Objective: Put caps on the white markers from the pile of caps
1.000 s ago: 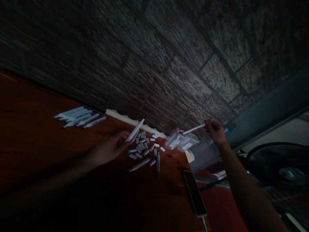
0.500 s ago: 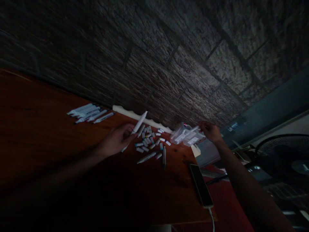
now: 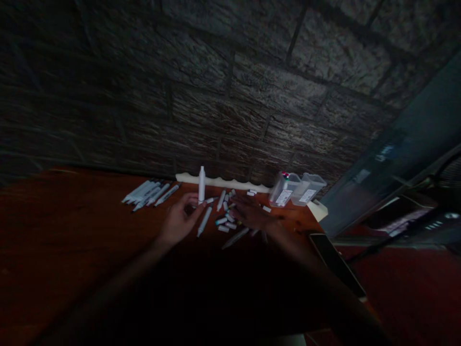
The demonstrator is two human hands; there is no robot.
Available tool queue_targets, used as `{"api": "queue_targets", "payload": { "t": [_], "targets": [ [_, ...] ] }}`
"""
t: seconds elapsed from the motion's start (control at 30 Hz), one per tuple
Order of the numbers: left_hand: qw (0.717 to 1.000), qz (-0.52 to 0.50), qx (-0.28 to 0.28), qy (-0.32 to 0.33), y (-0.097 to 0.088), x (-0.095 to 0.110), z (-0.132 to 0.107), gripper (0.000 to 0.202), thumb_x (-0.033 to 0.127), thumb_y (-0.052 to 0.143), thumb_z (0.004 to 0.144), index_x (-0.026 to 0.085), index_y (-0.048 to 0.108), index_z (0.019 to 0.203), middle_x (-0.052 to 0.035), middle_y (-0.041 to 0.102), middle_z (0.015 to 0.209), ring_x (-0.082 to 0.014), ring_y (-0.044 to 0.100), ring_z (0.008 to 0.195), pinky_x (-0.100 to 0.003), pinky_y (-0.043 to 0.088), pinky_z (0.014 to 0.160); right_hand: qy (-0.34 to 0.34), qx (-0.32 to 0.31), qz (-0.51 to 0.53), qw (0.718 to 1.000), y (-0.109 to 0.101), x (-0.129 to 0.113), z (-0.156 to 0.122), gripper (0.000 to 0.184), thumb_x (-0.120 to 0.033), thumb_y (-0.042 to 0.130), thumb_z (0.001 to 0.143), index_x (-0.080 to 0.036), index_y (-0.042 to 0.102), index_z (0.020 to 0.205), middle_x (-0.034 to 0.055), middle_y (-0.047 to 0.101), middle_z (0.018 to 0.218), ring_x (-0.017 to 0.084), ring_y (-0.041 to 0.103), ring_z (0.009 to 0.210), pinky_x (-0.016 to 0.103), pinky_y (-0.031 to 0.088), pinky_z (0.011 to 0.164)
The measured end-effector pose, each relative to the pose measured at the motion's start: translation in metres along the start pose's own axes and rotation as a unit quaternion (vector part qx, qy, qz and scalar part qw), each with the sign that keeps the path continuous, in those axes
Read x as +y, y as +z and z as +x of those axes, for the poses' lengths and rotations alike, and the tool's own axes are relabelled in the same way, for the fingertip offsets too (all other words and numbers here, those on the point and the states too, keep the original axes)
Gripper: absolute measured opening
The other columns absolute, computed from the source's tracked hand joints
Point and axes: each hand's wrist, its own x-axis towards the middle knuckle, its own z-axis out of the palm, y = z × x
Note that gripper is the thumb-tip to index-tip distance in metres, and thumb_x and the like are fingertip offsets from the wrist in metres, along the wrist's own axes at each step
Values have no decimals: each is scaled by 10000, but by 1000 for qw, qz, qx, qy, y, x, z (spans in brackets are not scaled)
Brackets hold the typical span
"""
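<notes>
A white marker (image 3: 201,185) stands upright in my left hand (image 3: 180,218), pinched near its lower end by thumb and fingers. My right hand (image 3: 252,211) reaches over the pile of loose marker caps (image 3: 229,225), its fingers stretched out and partly covering them. Whether those fingers touch a cap is too dark to tell. Beside my left hand lies a loose marker (image 3: 204,222). Another marker (image 3: 236,237) rests in front of the caps.
Several markers (image 3: 147,193) lie in a row at the left. Two clear plastic cases (image 3: 284,192) stand at the back right, the left one with some coloured items inside. A phone (image 3: 336,264) lies by the table's right edge. A stone wall (image 3: 201,120) rises behind.
My right hand has moved left from the clear cases to the caps. The marker in my left hand has gone from tilted to upright. The camera view has turned.
</notes>
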Motion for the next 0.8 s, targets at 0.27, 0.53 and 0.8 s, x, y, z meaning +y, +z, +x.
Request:
{"api": "queue_targets", "payload": {
  "t": [0.27, 0.53, 0.8],
  "targets": [
    [1000, 7, -11, -18, -1, 5, 0, 285, 406, 620, 835, 200, 576, 1027, -27, 691, 889, -185, 659, 816, -310, 531, 769, 6, -49, -27, 998, -13, 4, -41, 618, -541, 382, 945, -185, 402, 1449, 138, 311, 1538, 336, 200, 1440, 529, 202, 1148],
    [999, 29, -22, -13, -2, 8, -2, 293, 417, 621, 836, 217, 565, 1042, -23, 687, 912, -190, 657, 849, -315, 531, 798, 105, -72, 1, 992, -17, 39, -7, 605, -512, 326, 969, -178, 352, 1472, 134, 288, 1549, 342, 206, 1437, 552, 224, 1129],
    [999, 47, -12, -16, -3, 8, 0, 283, 403, 617, 841, 197, 570, 1028, -29, 678, 879, -187, 651, 830, -324, 519, 796, 34, 7, 39, 999, -13, 32, -27, 596, -499, 366, 961, -125, 428, 1421, 143, 379, 1506, 259, 292, 1416, 413, 261, 1150]
  ]
}}
